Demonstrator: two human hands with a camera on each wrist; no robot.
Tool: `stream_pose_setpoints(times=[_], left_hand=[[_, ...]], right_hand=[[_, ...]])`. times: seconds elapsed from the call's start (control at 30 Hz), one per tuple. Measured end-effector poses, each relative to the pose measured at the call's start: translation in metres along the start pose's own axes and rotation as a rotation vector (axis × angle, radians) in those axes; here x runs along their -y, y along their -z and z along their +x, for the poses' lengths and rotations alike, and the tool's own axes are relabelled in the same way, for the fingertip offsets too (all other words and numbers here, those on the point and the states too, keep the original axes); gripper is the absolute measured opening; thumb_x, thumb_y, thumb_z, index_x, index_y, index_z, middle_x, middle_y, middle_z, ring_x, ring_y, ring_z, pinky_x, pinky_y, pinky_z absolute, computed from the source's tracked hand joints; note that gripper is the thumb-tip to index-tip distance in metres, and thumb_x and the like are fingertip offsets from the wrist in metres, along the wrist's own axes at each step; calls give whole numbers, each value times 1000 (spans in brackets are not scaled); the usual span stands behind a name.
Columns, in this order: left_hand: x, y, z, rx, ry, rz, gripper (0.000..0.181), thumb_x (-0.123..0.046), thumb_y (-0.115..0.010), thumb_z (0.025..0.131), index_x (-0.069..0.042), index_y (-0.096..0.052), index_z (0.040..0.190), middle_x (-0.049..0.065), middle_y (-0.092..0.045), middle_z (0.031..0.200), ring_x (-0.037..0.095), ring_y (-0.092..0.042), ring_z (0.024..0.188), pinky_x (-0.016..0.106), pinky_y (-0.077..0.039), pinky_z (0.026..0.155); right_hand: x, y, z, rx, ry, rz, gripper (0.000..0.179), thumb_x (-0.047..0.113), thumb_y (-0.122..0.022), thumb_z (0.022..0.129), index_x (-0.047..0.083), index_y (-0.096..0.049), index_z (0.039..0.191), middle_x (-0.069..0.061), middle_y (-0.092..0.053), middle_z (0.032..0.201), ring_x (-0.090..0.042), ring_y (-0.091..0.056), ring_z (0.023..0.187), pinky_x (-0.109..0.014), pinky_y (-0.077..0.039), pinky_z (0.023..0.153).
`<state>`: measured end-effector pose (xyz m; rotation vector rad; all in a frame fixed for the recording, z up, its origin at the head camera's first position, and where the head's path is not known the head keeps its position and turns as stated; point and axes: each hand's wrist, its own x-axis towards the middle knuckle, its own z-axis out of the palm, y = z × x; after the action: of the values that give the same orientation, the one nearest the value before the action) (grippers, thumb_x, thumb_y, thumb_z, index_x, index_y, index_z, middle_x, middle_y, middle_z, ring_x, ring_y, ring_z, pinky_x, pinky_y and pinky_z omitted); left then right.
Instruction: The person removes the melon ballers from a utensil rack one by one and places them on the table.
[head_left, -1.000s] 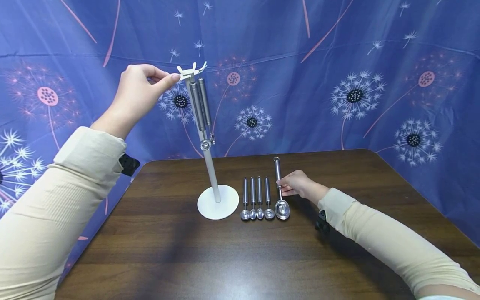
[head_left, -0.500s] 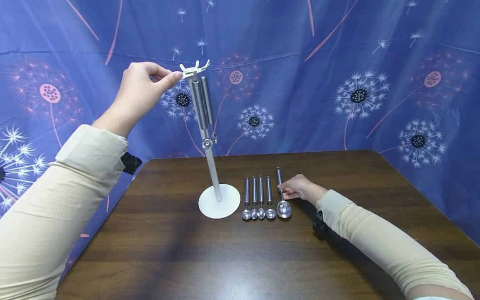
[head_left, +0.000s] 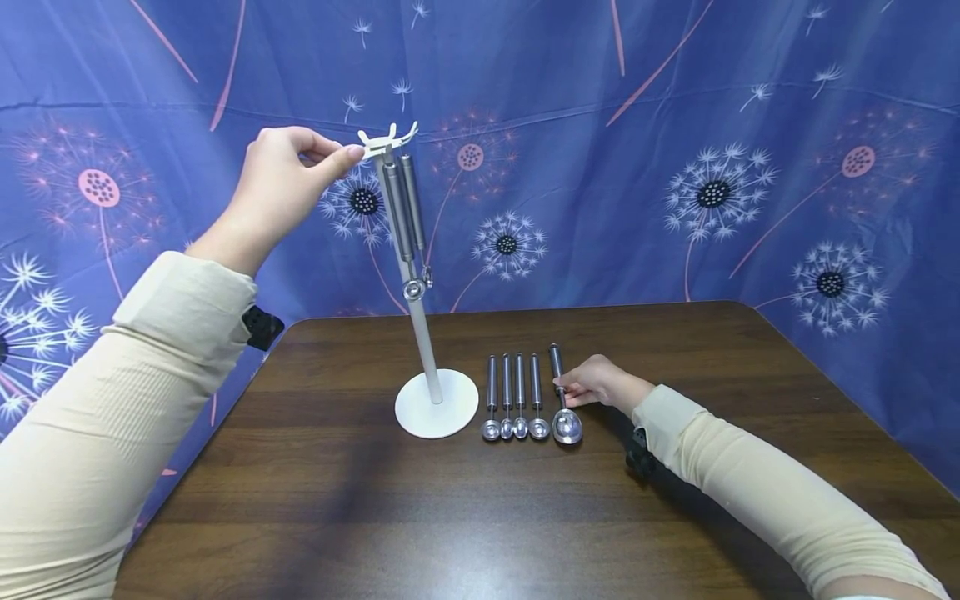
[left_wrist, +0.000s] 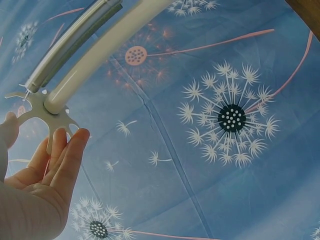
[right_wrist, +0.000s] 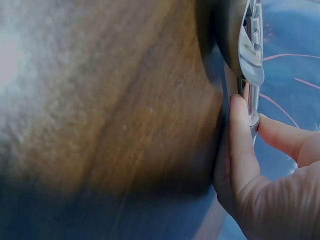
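Pinching the neck of the large steel scoop [head_left: 567,427] between thumb and fingers, my right hand [head_left: 600,385] sits low at the right side of the row on the brown wooden table [head_left: 480,517]. Its handle points away from me and its bowl faces up; I cannot tell whether the bowl touches the wood. My left hand [head_left: 277,179] is raised, thumb and fingers clamped on the edge of the white hook top [head_left: 388,145] of the slim utensil stand [head_left: 425,350], whose round base rests on the table. Two steel-handled utensils [head_left: 402,217] hang from it, just beside the pole. Between base and scoop lie four smaller steel scoops [head_left: 520,385], side by side, handles away from me. Behind hangs a blue dandelion-print cloth [head_left: 600,208].
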<state>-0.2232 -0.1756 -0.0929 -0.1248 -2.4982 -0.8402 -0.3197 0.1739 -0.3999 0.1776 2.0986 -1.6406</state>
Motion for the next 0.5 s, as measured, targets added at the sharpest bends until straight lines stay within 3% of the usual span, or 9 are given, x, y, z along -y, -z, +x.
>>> stream_pose_setpoints(times=[0.5], left_hand=[[2, -1, 2, -7, -5, -3, 58, -56, -61, 88, -7, -68, 119, -13, -65, 87, 2, -53, 83, 20, -41, 72]], right_hand=[[-4, -5, -6, -13, 4, -6, 15, 0, -63, 91, -4, -50, 96, -4, -58, 68, -13, -60, 58, -26, -61, 64]])
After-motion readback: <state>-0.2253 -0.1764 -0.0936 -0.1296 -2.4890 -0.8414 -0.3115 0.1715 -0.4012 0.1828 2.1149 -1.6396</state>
